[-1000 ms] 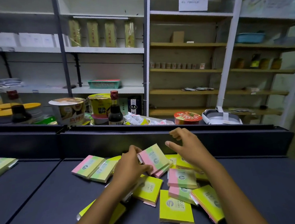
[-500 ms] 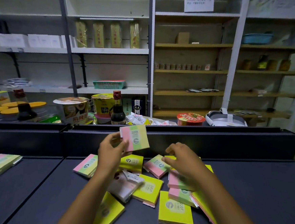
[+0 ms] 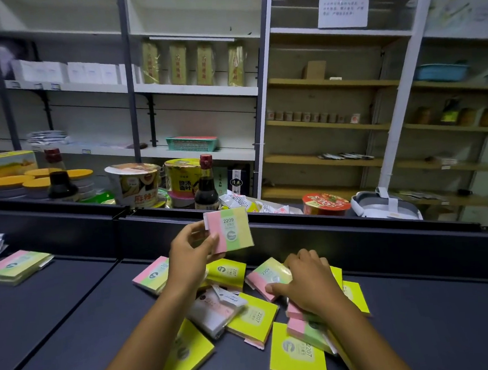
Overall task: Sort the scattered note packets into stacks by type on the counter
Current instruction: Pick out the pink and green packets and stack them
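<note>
Left hand (image 3: 194,254) raised above the desk (image 3: 73,329), thumb and fingers pinching a pink-green-yellow 2209 packet (image 3: 230,229) held upright, face to camera, in front of the back rail (image 3: 357,234). Right hand (image 3: 309,284) low, palm down over the pile (image 3: 247,310), fingers curled on the edge of another 2209 packet (image 3: 266,275) lying on the desk. Pile landmark: mixed yellow 2207 and striped packets, overlapping, directly under both forearms. Sorted stack (image 3: 15,265) of striped packets well left of the pile, near the left edge. Open dark desk surface between stack and pile, and right of the pile. Rail runs just behind the pile.
</note>
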Demonstrator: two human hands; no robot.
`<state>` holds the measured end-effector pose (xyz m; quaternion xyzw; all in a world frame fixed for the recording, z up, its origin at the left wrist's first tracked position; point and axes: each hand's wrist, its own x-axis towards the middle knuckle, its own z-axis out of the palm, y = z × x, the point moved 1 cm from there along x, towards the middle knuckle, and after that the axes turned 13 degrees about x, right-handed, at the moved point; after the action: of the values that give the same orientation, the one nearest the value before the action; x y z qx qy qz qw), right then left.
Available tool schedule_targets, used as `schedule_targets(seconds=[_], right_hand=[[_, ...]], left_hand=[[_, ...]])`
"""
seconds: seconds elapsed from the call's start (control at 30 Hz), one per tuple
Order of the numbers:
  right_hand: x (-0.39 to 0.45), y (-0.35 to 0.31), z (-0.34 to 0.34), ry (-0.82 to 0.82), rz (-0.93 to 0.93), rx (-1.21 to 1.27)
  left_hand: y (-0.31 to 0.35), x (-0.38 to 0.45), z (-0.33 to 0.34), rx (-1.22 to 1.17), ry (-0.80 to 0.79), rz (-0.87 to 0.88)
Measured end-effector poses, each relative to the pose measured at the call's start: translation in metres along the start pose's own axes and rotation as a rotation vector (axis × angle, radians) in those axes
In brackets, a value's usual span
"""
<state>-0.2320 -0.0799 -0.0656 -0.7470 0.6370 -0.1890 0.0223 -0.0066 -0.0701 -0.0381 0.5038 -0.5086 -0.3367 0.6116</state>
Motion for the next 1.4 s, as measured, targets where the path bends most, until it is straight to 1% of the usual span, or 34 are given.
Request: schedule_targets(seconds=[0.07, 0.17, 0.3, 0.47, 0.63, 0.73, 0.87, 1.03, 1.23, 1.4], right_hand=[[-0.001, -0.003, -0.002, 0.024, 0.023, 0.124], [-0.004, -0.007, -0.007, 0.054, 0.057, 0.386], [-0.009, -0.012, -0.020, 0.150, 0.079, 0.629], [-0.022, -0.014, -0.036, 0.279, 0.168, 0.951], [-0.055, -0.036, -0.037, 0.305, 0.176, 1.241], [-0.078, -0.059, -0.034, 0.320, 0.173, 1.356], [-0.103, -0.096, -0.024, 0.331, 0.159, 1.435], [-0.125, -0.152, -0.015, 0.362, 0.126, 1.466], [-0.137, -0.221, -0.009, 0.408, 0.008, 1.401], [-0.136, -0.277, 0.002, 0.405, -0.089, 1.358]], left_hand=[[-0.002, -0.001, -0.001, 0.004, 0.008, 0.008], [-0.003, -0.004, -0.002, 0.007, 0.010, 0.014], [0.000, -0.012, -0.006, -0.016, 0.003, 0.029], [0.002, -0.037, -0.029, -0.068, 0.065, 0.019], [0.008, -0.064, -0.063, -0.092, 0.081, 0.039], [0.010, -0.080, -0.086, -0.096, 0.081, 0.056], [0.012, -0.098, -0.121, -0.126, 0.036, 0.042], [0.021, -0.109, -0.178, -0.094, 0.014, 0.069], [0.023, -0.118, -0.254, -0.121, 0.026, 0.072], [0.023, -0.120, -0.312, -0.099, 0.070, 0.087]])
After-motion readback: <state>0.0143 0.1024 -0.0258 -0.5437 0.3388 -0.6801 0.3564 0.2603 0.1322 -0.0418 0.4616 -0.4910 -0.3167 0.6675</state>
